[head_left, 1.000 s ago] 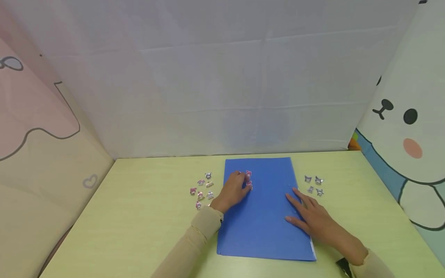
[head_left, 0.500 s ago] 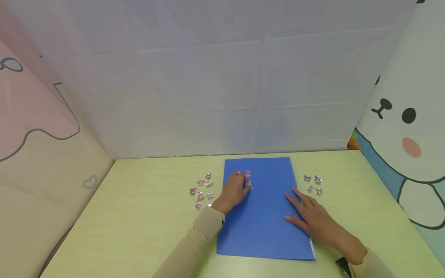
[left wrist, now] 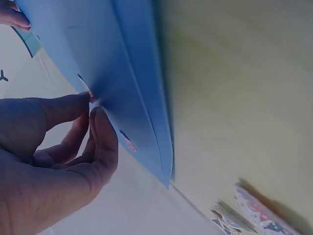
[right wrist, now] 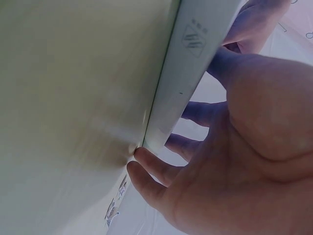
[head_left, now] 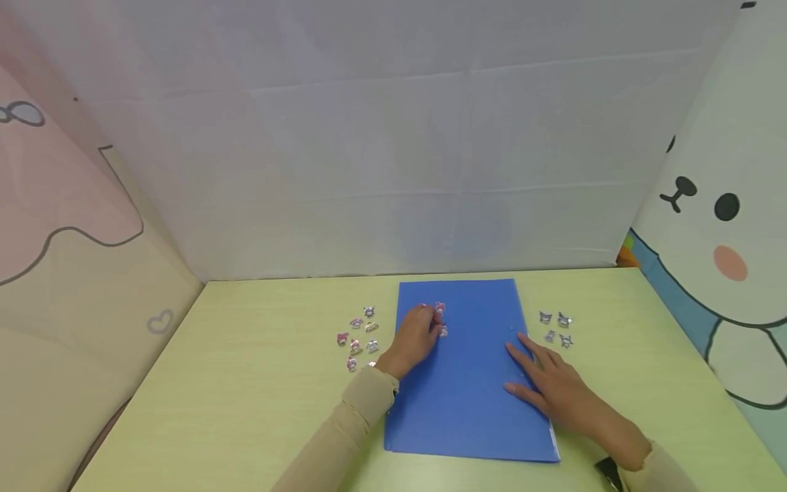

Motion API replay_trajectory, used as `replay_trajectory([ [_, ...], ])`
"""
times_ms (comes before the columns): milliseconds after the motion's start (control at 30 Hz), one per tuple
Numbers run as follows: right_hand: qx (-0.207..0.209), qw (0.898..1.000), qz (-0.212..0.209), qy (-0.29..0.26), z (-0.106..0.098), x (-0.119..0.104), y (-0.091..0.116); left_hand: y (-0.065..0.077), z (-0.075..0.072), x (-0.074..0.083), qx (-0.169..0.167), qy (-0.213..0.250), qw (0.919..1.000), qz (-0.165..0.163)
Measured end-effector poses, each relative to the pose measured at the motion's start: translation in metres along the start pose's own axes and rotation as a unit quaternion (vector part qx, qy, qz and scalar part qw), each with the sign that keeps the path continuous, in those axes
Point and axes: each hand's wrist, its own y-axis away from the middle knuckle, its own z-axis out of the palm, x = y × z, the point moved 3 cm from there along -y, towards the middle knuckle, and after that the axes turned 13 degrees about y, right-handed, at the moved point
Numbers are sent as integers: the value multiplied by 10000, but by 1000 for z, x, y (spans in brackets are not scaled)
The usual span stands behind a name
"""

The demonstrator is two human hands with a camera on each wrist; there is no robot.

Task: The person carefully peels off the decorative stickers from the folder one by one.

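A blue folder (head_left: 467,417) lies on the table. My left hand (head_left: 413,338) is over its upper left part, thumb and fingers curled and pinching a small sticker (head_left: 443,331) at the folder's surface. Just above the fingertips is a pink character sticker (head_left: 440,308), and another sticker (left wrist: 128,141) shows on the folder beyond the fingers in the left wrist view. My right hand (head_left: 556,389) rests with spread fingers across the folder's right edge. In the right wrist view, two fingertips touch the table beside the folder's pale side (right wrist: 183,58), which bears a printed mark.
Several small shiny character stickers (head_left: 355,345) lie loose on the table (head_left: 258,383) left of the folder. A smaller group of stickers (head_left: 564,320) lies to its right. A white sheet (head_left: 369,171) hangs behind the table, with a patterned cloth (head_left: 707,273) at the right.
The sticker at my left fingertips has tilted and now looks paler and slightly lower. My left thumb and fingers have shifted slightly closer together. The right hand and folder stay in place.
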Motion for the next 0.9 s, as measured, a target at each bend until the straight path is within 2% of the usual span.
replay_trajectory([
  [567,-106,9999,59,-16,-1,-1,2,-1,4,-2,-174,17,9998,-136],
  [767,-76,10000,52,7,-1,-1,1,-1,2,-1,-27,69,9998,194],
  [900,-79,9999,49,36,0,-1,1,1,-1,1,-18,183,9995,261],
])
